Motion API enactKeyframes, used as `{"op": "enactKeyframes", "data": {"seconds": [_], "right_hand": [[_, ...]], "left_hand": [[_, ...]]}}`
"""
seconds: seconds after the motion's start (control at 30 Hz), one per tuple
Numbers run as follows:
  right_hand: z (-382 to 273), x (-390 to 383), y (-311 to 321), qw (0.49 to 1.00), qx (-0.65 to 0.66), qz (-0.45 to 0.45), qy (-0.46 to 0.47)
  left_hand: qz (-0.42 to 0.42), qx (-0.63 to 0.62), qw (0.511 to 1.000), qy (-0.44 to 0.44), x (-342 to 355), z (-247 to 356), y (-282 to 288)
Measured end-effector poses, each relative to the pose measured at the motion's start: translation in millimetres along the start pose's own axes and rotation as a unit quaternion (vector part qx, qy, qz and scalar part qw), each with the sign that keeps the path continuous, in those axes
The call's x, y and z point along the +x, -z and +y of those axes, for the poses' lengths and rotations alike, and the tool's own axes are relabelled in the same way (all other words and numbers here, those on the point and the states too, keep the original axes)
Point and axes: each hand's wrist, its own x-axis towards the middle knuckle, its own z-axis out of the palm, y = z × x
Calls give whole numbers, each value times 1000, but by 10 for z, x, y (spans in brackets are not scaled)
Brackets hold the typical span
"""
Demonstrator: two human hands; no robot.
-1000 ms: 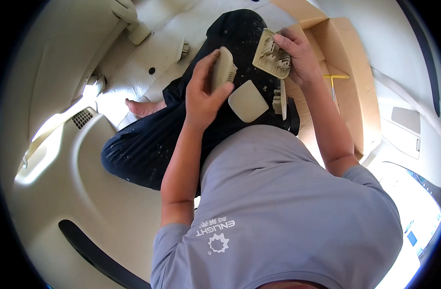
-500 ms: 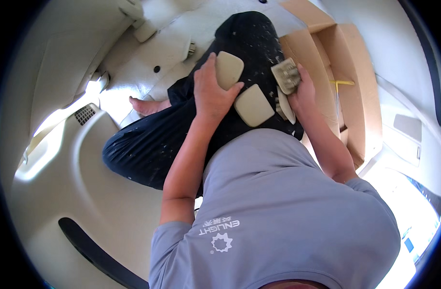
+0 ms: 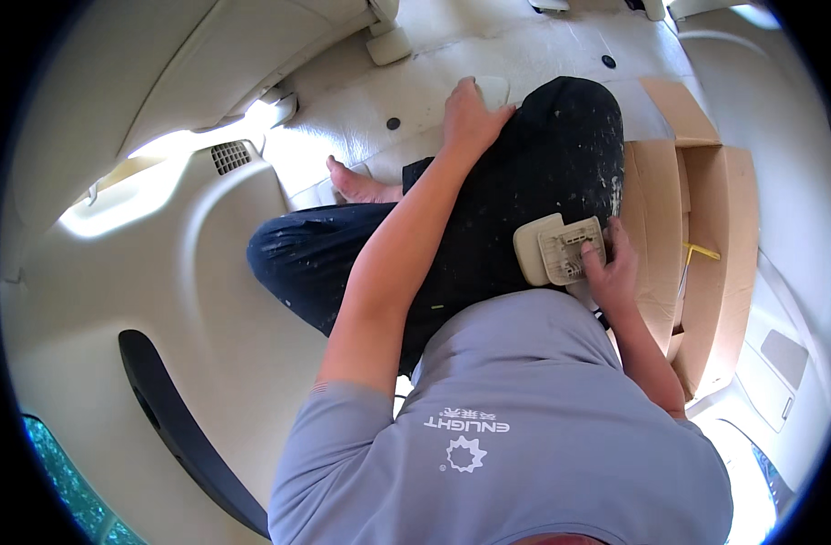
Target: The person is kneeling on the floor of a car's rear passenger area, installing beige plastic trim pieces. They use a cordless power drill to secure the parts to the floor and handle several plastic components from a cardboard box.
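Observation:
My left hand [image 3: 468, 116] reaches forward past my knee and presses a smooth beige plastic cover [image 3: 497, 90] down on the pale floor; most of the cover is hidden under the fingers. My right hand [image 3: 613, 270] grips a beige plastic housing with a ribbed inner side [image 3: 572, 247], holding it against my dark, paint-flecked trouser leg [image 3: 524, 182]. Another smooth beige cover piece [image 3: 527, 256] lies right beside the housing on its left, touching it.
An open cardboard box [image 3: 706, 236] stands close on the right. My bare foot [image 3: 361, 186] rests on the beige moulded floor. A vent grille [image 3: 229, 156] and a black curved strip [image 3: 179, 427] are on the left panel.
My left hand has carried its beige cover from my thigh forward and down to the floor. My right hand has brought the ribbed housing lower, beside the cover on my leg.

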Motion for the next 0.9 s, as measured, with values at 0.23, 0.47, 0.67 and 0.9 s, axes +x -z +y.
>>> {"op": "enactKeyframes", "data": {"seconds": [0.23, 0.47, 0.67, 0.9], "right_hand": [[101, 110, -16, 996, 78, 29, 12], [-144, 1065, 413, 961, 232, 56, -141], [38, 2625, 827, 927, 268, 240, -108], [767, 3985, -4, 960, -139, 240, 43]], "left_hand": [[-34, -18, 998, 46, 600, 151, -470], [-165, -93, 981, 40, 1065, -116, -605], [-265, 153, 946, 111, 561, -222, -66], [-69, 149, 986, 9, 90, -712, -296]]}}
